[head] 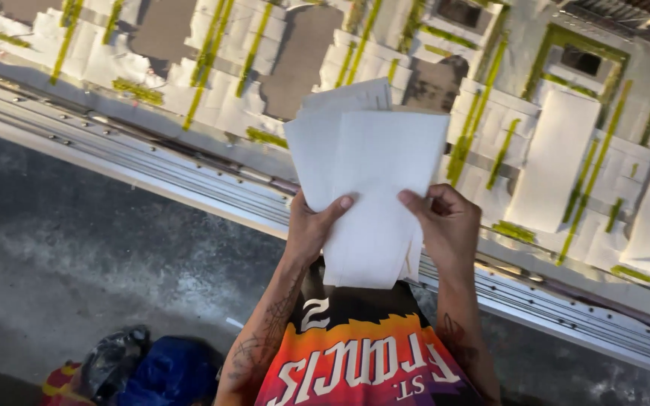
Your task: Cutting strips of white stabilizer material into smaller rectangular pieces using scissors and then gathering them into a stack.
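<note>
Both my hands hold a stack of white paper sheets in front of my chest, fanned slightly at the top. My left hand grips the stack's lower left edge with the thumb across the front sheet. My right hand pinches the lower right edge, thumb on the front. Beyond the sheets lies a long work surface covered with white paper pieces and yellow-green strips.
A metal rail runs diagonally along the surface's near edge. More white sheets lie on the surface at the right. Grey concrete floor spreads at the left, with a blue and black bag at the bottom.
</note>
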